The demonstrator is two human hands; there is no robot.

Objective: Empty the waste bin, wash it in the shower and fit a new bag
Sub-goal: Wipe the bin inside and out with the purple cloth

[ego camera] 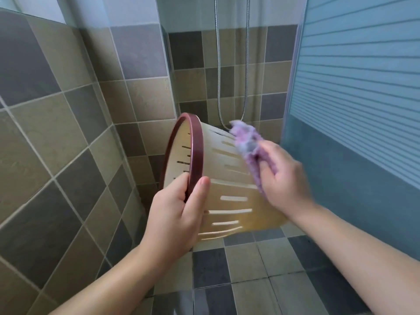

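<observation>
Nearest the camera, two bare forearms reached forward into a tiled shower stall. The left hand (179,212) gripped the bin (229,192) at its mouth: the thumb lay over the outside of the dark red rim (195,153) and the fingers curled round to the inside, clamped on the edge. The bin, a cream plastic one with slotted walls, was held off the floor and tipped on its side, mouth turned to the left and base pointing away to the right. No bag or rubbish showed in the part of the inside that could be seen.

Just beyond, the right hand (284,176) held a purple cloth (247,146), its fingers bunched and closed on the fabric, pressing it against the upper outside wall of the bin. The hand was blurred, so the exact lie of each finger could not be told.

Further back, a metal shower hose (219,71) hung in a loop down the checked tile wall (141,55), and a ribbed glass door (363,76) stood at the right. The floor tiles (247,267) lay below the bin.

The step in hand looked like the washing stage, wiping or scrubbing the outer wall with the cloth. The next move would likely call for turning the bin in the left hand's grip to bring unwiped slots under the cloth, then the inside and base, before any new bag was fitted.
</observation>
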